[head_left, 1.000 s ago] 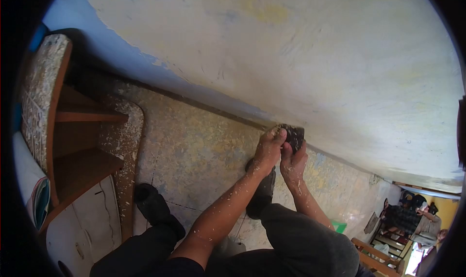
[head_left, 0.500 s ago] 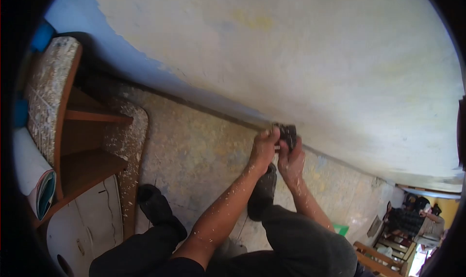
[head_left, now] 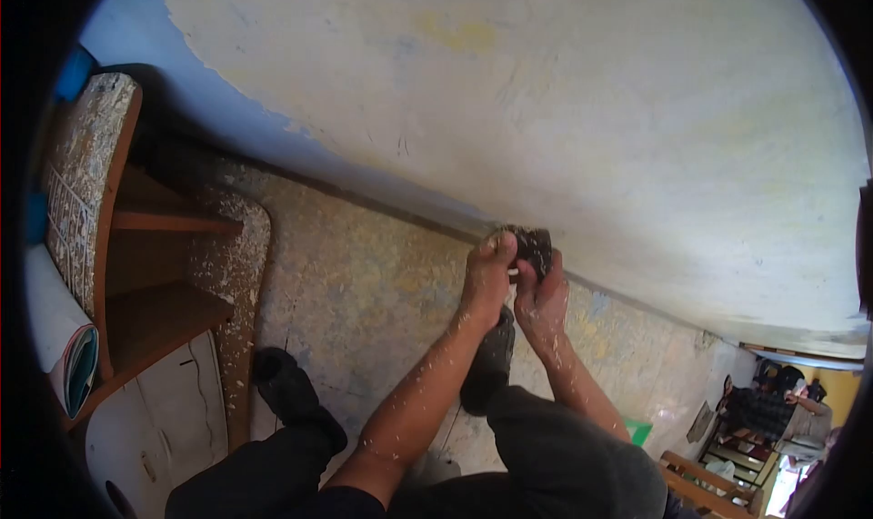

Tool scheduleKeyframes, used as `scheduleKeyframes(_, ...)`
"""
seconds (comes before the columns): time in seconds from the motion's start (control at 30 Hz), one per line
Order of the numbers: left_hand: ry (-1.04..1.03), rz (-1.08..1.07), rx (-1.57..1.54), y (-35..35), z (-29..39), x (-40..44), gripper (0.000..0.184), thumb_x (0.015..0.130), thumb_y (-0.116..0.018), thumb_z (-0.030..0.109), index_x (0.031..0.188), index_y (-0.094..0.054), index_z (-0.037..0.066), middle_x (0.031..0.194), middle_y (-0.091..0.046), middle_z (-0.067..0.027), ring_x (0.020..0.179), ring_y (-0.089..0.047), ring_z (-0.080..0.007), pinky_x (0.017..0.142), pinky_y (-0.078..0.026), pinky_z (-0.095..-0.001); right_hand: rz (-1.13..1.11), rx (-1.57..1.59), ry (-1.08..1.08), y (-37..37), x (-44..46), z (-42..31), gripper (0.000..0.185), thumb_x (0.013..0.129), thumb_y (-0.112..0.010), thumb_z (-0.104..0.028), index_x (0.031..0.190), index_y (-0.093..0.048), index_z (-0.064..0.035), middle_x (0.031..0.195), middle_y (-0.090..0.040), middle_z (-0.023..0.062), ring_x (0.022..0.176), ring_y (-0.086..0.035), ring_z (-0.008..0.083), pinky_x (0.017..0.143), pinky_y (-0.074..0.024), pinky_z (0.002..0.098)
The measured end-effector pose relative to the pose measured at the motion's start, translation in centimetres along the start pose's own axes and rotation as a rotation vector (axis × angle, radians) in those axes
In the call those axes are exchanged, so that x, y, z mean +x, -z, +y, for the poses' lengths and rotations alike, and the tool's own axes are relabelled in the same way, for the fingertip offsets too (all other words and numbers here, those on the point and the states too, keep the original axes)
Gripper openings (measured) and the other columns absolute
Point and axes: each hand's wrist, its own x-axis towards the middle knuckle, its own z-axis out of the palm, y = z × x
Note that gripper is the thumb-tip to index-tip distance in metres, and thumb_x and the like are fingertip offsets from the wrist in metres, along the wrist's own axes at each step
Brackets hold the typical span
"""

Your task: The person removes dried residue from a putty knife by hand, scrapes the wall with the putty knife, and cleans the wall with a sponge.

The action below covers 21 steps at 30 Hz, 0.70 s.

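My left hand and my right hand both grip a dark, flat scraper with pale flakes on it. Its upper edge is against the foot of the wall, close to where wall and floor meet. The left thumb lies along the scraper's left side, while the right fingers curl round its lower right; the handle is mostly hidden. Bare off-white wall borders a ragged patch of blue paint. Small paint flakes cling to both forearms.
A wooden shelf unit strewn with flakes stands at left, holding a rolled booklet. Flakes and stains mark the floor. My shoes are close below the hands. Wooden benches and a person appear at lower right.
The view has shifted slightly, with the shelf now a little farther left. Both hands keep their hold on the scraper at the wall's foot, with only a tiny shift leftward.
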Motion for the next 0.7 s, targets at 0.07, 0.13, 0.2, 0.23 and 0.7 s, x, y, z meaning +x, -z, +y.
scheduleKeyframes(0.07, 0.037, -0.002, 0.044, 0.3, -0.3, 0.7, 0.037, 0.088, -0.057, 0.042, 0.102, -0.062, 0.008, 0.086, -0.063, -0.0002, 0.071, -0.056, -0.0103, 0.064, -0.048, -0.027, 0.037, 0.041, -0.039, -1.1, -0.9, 2.0, 0.026, 0.092, -0.049, -0.014, 0.111, -0.043, 0.0029, 0.082, -0.065, 0.0189, 0.069, -0.067, 0.028, 0.057, -0.0505, 0.034)
scheduleKeyframes(0.13, 0.01, 0.037, 0.113, 0.1, -0.6, 0.6, 0.038, 0.088, -0.057, 0.042, 0.103, -0.061, 0.008, 0.086, -0.063, -0.0002, 0.071, -0.057, -0.0109, 0.064, -0.048, -0.0274, 0.068, 0.07, -0.076, -1.2, -1.5, 0.7, 0.027, 0.092, -0.049, -0.012, 0.112, -0.042, 0.0035, 0.081, -0.065, 0.0186, 0.067, -0.067, 0.0269, 0.056, -0.0505, 0.0342)
scheduleKeyframes(0.2, -0.056, 0.058, 0.148, 0.4, -1.6, 1.3, 0.038, 0.089, -0.056, 0.041, 0.103, -0.06, 0.007, 0.086, -0.062, -0.0002, 0.071, -0.057, -0.0112, 0.066, -0.049, -0.0286, 0.033, 0.018, -0.058, -0.8, -0.8, 0.4, 0.028, 0.092, -0.049, -0.012, 0.113, -0.041, 0.0042, 0.08, -0.065, 0.0188, 0.067, -0.067, 0.0278, 0.056, -0.0506, 0.0351)
scheduleKeyframes(0.23, -0.037, 0.06, 0.145, 0.2, -1.1, 1.0, 0.038, 0.089, -0.056, 0.041, 0.103, -0.06, 0.007, 0.086, -0.062, -0.0002, 0.071, -0.057, -0.0112, 0.066, -0.049, -0.0286, -0.003, -0.037, -0.066, -0.4, -0.9, 0.0, 0.03, 0.092, -0.049, -0.012, 0.114, -0.039, 0.0048, 0.08, -0.065, 0.019, 0.067, -0.067, 0.0287, 0.056, -0.0507, 0.0359)
scheduleKeyframes(0.7, 0.127, -0.003, 0.024, 1.2, -1.1, 1.5, 0.034, 0.089, -0.057, 0.039, 0.093, -0.061, 0.006, 0.081, -0.06, -0.0002, 0.074, -0.055, -0.0119, 0.069, -0.047, -0.0302, 0.026, 0.001, -0.058, -2.2, -1.1, 3.2, 0.035, 0.09, -0.051, -0.013, 0.12, -0.038, -0.0017, 0.077, -0.065, 0.0196, 0.068, -0.062, 0.0404, 0.054, -0.0488, 0.0455)
